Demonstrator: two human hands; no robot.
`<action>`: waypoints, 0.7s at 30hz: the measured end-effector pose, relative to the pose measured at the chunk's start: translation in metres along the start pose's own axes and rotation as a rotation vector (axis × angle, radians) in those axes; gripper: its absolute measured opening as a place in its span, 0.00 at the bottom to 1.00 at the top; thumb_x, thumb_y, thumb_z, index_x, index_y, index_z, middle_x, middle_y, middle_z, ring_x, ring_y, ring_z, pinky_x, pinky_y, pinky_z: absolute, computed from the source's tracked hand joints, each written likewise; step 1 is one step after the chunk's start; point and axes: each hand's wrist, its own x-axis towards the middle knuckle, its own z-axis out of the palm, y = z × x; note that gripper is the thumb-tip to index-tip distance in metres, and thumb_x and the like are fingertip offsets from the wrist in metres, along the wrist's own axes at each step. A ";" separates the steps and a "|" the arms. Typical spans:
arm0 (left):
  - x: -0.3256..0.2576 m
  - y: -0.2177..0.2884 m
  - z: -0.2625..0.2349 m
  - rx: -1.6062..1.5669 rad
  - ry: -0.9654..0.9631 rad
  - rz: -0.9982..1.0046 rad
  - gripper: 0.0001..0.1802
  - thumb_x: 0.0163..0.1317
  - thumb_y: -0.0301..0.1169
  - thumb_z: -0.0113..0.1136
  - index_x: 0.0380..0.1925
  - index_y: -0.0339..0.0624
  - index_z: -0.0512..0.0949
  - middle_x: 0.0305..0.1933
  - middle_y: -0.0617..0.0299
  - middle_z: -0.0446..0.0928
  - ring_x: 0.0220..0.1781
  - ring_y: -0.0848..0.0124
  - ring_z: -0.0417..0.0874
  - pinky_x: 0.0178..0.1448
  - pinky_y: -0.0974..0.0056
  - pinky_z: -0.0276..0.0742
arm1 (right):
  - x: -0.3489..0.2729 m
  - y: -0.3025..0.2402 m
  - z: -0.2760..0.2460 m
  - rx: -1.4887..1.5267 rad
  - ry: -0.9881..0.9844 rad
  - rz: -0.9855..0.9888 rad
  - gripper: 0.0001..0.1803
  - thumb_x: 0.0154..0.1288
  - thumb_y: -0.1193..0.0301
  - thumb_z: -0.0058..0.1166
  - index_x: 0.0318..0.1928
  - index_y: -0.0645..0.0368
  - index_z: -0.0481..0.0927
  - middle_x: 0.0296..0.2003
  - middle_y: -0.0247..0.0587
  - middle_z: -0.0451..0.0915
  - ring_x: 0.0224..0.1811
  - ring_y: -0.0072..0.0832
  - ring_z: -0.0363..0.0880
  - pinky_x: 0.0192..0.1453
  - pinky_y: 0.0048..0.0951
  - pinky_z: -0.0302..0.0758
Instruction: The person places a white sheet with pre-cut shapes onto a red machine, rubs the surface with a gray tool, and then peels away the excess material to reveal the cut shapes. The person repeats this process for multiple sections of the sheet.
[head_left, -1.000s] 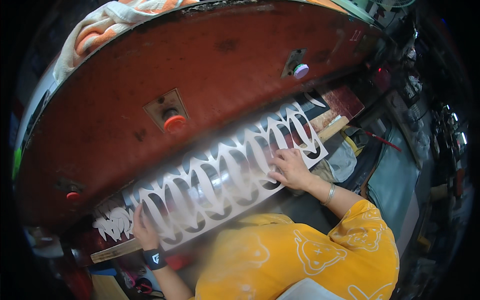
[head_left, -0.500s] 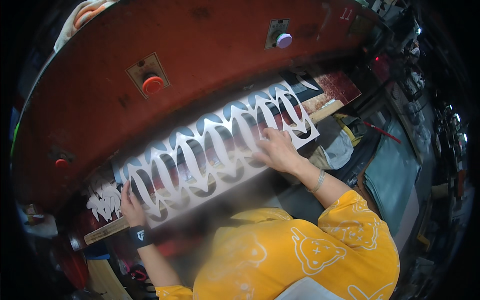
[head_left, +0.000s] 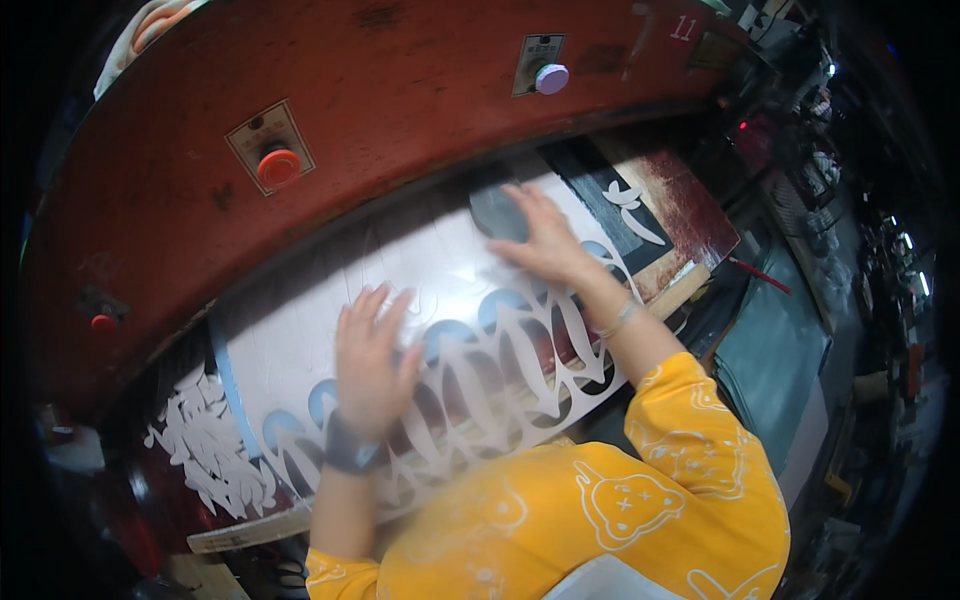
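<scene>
A white sheet [head_left: 330, 290] spans the work surface under the red machine. Its near part is a lattice of long curved cut-outs [head_left: 490, 355] with dark and blue tones showing through. My right hand [head_left: 545, 240] reaches over the sheet's far right part, thumb and fingers round the edge of a dark grey, rounded piece [head_left: 493, 212]; its exact kind is unclear. Above the middle of the sheet is my left hand [head_left: 372, 355], smeared by motion, its fingers spread and nothing visible in them. Whether it touches the sheet I cannot tell.
The red machine body [head_left: 390, 95] bears an orange-red push button [head_left: 279, 168] and a pale purple one [head_left: 551, 79]. Cut white pieces [head_left: 210, 440] pile up at left; a few more [head_left: 630, 205] lie at right. Teal sheets [head_left: 775, 350] are stacked beyond my right arm.
The white sheet's uncut part now shows beyond the cut-outs, which sit nearer me. My left hand left the sheet's left end for its middle. My right hand moved farther in, onto the grey piece.
</scene>
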 end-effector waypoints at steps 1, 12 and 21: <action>0.018 -0.003 0.014 0.036 -0.055 0.017 0.33 0.55 0.40 0.60 0.62 0.48 0.67 0.67 0.48 0.62 0.71 0.51 0.58 0.73 0.44 0.45 | 0.010 -0.002 0.011 0.042 -0.127 -0.002 0.39 0.50 0.57 0.63 0.63 0.54 0.68 0.66 0.65 0.57 0.66 0.53 0.59 0.70 0.43 0.57; 0.019 -0.029 0.024 0.128 -0.261 -0.145 0.33 0.57 0.46 0.59 0.63 0.53 0.67 0.70 0.51 0.59 0.72 0.50 0.55 0.73 0.40 0.43 | 0.023 0.015 -0.012 0.549 -0.112 0.138 0.28 0.49 0.72 0.61 0.55 0.60 0.78 0.61 0.61 0.68 0.60 0.41 0.72 0.64 0.32 0.65; 0.022 -0.027 0.025 0.207 -0.207 -0.104 0.33 0.51 0.40 0.65 0.60 0.50 0.71 0.68 0.50 0.62 0.71 0.52 0.58 0.73 0.43 0.45 | 0.028 0.055 -0.014 0.024 0.009 -0.009 0.26 0.50 0.67 0.60 0.54 0.52 0.80 0.63 0.54 0.68 0.63 0.50 0.68 0.67 0.40 0.64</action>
